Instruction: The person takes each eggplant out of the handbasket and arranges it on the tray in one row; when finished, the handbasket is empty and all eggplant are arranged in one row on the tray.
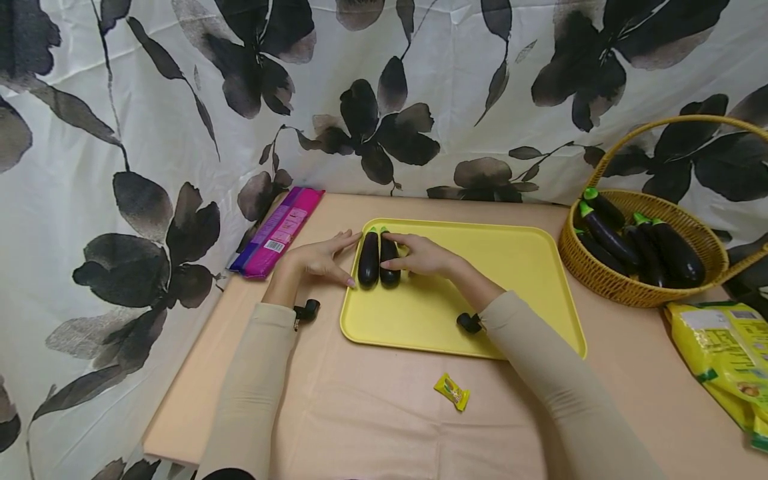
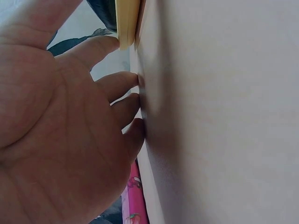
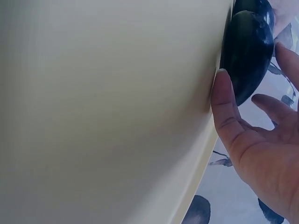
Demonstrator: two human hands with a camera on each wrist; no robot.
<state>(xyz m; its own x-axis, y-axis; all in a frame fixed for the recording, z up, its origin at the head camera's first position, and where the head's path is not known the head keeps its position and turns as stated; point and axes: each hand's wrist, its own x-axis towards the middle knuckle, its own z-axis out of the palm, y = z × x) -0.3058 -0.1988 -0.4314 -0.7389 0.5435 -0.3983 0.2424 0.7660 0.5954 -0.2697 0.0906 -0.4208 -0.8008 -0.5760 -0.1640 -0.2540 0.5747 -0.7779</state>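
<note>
Two dark purple eggplants with green stem ends lie side by side at the left end of a yellow tray (image 1: 456,300): a left eggplant (image 1: 369,260) and a right eggplant (image 1: 390,259). My left hand (image 1: 321,259) is spread at the tray's left rim, thumb tip close beside the left eggplant. In the left wrist view its palm faces the camera and a fingertip meets the tray's rim. My right hand (image 1: 423,257) reaches from the right, its loosely extended fingers touching the right eggplant. The right wrist view shows those fingers spread along the eggplant's side (image 3: 247,51).
A wicker basket (image 1: 624,293) with a tall handle holds several eggplants at the right. Below it lies a yellow-green packet (image 1: 720,360). A pink and purple packet (image 1: 279,233) lies left of the tray. A small yellow wrapped candy (image 1: 451,392) sits in front of it.
</note>
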